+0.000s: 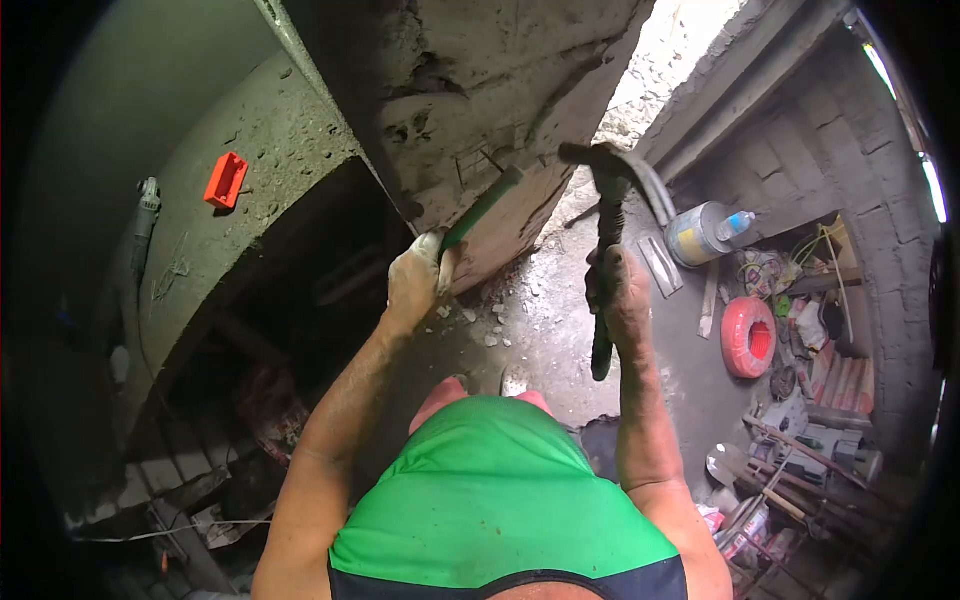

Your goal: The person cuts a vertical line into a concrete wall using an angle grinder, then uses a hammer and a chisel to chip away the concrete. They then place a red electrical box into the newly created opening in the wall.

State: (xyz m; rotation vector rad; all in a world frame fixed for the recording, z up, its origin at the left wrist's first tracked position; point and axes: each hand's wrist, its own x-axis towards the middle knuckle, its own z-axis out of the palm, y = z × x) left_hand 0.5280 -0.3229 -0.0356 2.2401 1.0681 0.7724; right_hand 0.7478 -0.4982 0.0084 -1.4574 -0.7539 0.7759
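My left hand (415,277) is closed around a green chisel (482,208), a straight bar slanting up and to the right across the rough concrete block (500,90). My right hand (620,287) grips the dark handle of a claw hammer (612,180). The hammer stands upright in this view, its head above my fist and the curved claw on the right side. A gap separates the hammer head from the upper end of the chisel. The concrete surface behind the chisel is chipped and pitted.
On the ledge at left lie an orange box-shaped piece (227,182) and an angle grinder (147,210). Rubble (510,310) covers part of the floor. At right are a metal bucket (697,235) with a plastic bottle (736,225), a red hose coil (748,337) and a shovel (727,463).
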